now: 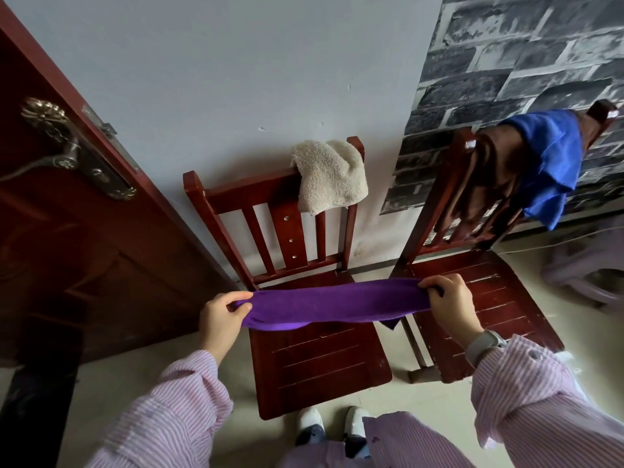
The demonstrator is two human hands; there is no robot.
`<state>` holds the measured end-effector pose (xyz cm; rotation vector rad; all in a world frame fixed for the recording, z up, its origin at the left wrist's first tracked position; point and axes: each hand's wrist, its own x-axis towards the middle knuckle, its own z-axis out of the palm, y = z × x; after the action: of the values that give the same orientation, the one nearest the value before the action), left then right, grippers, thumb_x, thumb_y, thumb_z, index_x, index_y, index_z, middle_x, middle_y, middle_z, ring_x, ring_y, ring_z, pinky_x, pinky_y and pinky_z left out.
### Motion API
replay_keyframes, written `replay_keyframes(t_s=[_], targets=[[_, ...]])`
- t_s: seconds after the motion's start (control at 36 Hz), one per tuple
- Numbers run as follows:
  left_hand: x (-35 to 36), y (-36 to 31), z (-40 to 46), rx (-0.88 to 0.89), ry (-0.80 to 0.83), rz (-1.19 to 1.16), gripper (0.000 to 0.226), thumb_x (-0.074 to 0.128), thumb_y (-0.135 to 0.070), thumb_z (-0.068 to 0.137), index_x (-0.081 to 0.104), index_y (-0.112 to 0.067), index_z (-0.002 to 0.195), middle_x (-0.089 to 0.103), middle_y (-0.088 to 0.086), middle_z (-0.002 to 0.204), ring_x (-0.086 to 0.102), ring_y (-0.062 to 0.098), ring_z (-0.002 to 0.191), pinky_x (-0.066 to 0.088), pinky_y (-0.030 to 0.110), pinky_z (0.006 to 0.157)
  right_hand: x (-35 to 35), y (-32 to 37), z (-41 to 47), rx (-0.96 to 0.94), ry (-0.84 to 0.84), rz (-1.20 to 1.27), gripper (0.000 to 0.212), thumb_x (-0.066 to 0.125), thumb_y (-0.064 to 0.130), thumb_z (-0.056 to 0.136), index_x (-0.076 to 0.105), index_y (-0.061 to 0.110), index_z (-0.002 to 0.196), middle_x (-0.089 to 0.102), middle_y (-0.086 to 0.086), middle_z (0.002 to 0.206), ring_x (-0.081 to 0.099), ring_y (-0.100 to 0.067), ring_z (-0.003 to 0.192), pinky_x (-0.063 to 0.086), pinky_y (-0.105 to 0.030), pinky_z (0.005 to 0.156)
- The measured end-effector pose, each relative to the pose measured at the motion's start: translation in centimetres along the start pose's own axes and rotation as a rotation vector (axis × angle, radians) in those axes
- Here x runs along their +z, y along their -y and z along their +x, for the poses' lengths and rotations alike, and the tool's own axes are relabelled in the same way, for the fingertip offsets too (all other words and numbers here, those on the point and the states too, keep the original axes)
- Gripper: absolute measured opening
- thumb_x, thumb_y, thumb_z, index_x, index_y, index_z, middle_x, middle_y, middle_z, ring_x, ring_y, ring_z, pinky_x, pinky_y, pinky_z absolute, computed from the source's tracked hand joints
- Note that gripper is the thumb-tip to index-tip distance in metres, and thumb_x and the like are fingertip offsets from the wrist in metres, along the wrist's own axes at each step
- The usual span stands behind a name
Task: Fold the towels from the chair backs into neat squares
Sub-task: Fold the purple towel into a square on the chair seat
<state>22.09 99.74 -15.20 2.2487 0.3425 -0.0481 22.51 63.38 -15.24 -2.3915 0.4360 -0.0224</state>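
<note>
A purple towel [332,304] is stretched flat in the air above the seat of the middle wooden chair [314,359]. My left hand [221,317] pinches its left end and my right hand [450,304] grips its right end. A small corner of the towel hangs down near my right hand. A cream towel [329,175] is draped over the top rail of that chair's back. On the back of the right chair [486,298] hang a brown towel [486,173] and a blue towel [548,163].
A dark red door [84,238] with a metal handle [67,150] stands open at the left. The chairs are against a pale wall and a brick-pattern wall. A pale plastic stool [587,275] sits at the far right. My white shoes [332,423] stand on the tiled floor.
</note>
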Motion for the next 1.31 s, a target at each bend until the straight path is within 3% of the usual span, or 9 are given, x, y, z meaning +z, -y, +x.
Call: replay_keyframes(t_s=[0.17, 0.31, 0.5, 0.56, 0.64, 0.75, 0.97, 1.14, 1.31], targets=[[-0.1, 0.5, -0.6, -0.008, 0.126, 0.058, 0.027, 0.062, -0.004, 0.083, 0.066, -0.009, 0.110, 0.064, 0.009, 0.109, 0.059, 0.021, 0.103, 0.047, 0.027, 0.084, 0.0, -1.1, -0.3, 0.053, 0.105, -0.095, 0.026, 0.046, -0.003, 0.086, 0.068, 0.005, 0.098, 0.053, -0.021, 0.108, 0.052, -0.036, 0.102, 0.036, -0.031, 0.091], [-0.1, 0.7, -0.7, 0.005, 0.220, 0.157, 0.033, 0.065, -0.008, 0.082, 0.064, -0.012, 0.114, 0.053, 0.004, 0.105, 0.054, 0.017, 0.099, 0.044, 0.024, 0.086, -0.2, -1.2, -0.1, 0.102, 0.147, -0.034, 0.032, 0.047, -0.006, 0.081, 0.067, 0.007, 0.101, 0.056, -0.018, 0.109, 0.051, -0.024, 0.093, 0.035, -0.025, 0.086], [0.5, 0.9, 0.2, 0.002, 0.053, 0.292, 0.023, 0.061, -0.003, 0.083, 0.068, -0.005, 0.105, 0.057, 0.016, 0.101, 0.058, 0.030, 0.095, 0.043, 0.032, 0.085, 0.1, -0.7, 0.3, 0.122, 0.313, -0.002, 0.029, 0.056, -0.004, 0.080, 0.067, 0.004, 0.106, 0.066, -0.015, 0.106, 0.058, -0.025, 0.095, 0.044, -0.031, 0.085], [0.5, 0.9, 0.5, -0.008, 0.018, 0.299, 0.022, 0.062, -0.003, 0.083, 0.069, -0.005, 0.104, 0.059, 0.018, 0.101, 0.058, 0.033, 0.095, 0.043, 0.034, 0.085, 0.3, -0.3, 0.3, 0.101, 0.448, -0.030, 0.031, 0.063, 0.001, 0.079, 0.064, 0.002, 0.110, 0.063, -0.018, 0.108, 0.057, -0.024, 0.093, 0.043, -0.027, 0.082], [0.4, 1.0, 1.0, -0.015, -0.024, 0.303, 0.023, 0.061, -0.004, 0.083, 0.069, -0.005, 0.104, 0.059, 0.018, 0.101, 0.058, 0.033, 0.095, 0.043, 0.035, 0.085, 1.3, -0.5, 0.1, 0.029, 0.584, -0.232, 0.039, 0.064, 0.010, 0.079, 0.058, 0.006, 0.117, 0.047, -0.018, 0.116, 0.045, -0.027, 0.112, 0.036, -0.025, 0.097], [-0.2, 0.5, 2.0, -0.007, -0.091, 0.289, 0.021, 0.061, -0.005, 0.083, 0.069, -0.005, 0.102, 0.053, 0.015, 0.107, 0.057, 0.032, 0.094, 0.042, 0.034, 0.085, 2.6, -0.1, 0.5, -0.061, 0.358, -0.315, 0.030, 0.050, 0.000, 0.082, 0.065, 0.004, 0.108, 0.048, -0.020, 0.108, 0.046, -0.035, 0.111, 0.035, -0.033, 0.099], [-2.9, -1.2, 4.5, 0.163, -0.257, 0.236, 0.018, 0.059, -0.001, 0.084, 0.069, 0.000, 0.099, 0.060, 0.015, 0.109, 0.052, 0.031, 0.104, 0.038, 0.034, 0.088, 1.2, 4.1, 3.3, -0.176, -0.050, -0.124, 0.021, 0.055, 0.001, 0.081, 0.067, 0.002, 0.097, 0.049, -0.015, 0.112, 0.052, -0.029, 0.102, 0.049, -0.037, 0.080], [-2.7, 1.1, 3.1, 0.319, -0.334, 0.232, 0.016, 0.065, 0.006, 0.077, 0.070, 0.002, 0.092, 0.063, 0.020, 0.092, 0.059, 0.036, 0.086, 0.044, 0.037, 0.078, 2.5, 3.7, 2.3, -0.217, -0.157, -0.113, 0.022, 0.054, 0.003, 0.083, 0.068, 0.010, 0.098, 0.055, -0.008, 0.112, 0.056, -0.026, 0.096, 0.045, -0.032, 0.070], [0.2, 7.0, 0.9, 0.274, -0.162, 0.304, 0.018, 0.068, 0.006, 0.074, 0.070, -0.003, 0.089, 0.062, 0.013, 0.089, 0.059, 0.031, 0.083, 0.047, 0.035, 0.073, 6.6, 0.3, 0.6, -0.148, -0.024, -0.054, 0.021, 0.054, -0.011, 0.077, 0.067, -0.002, 0.092, 0.062, -0.018, 0.101, 0.059, -0.034, 0.092, 0.038, -0.023, 0.076]])
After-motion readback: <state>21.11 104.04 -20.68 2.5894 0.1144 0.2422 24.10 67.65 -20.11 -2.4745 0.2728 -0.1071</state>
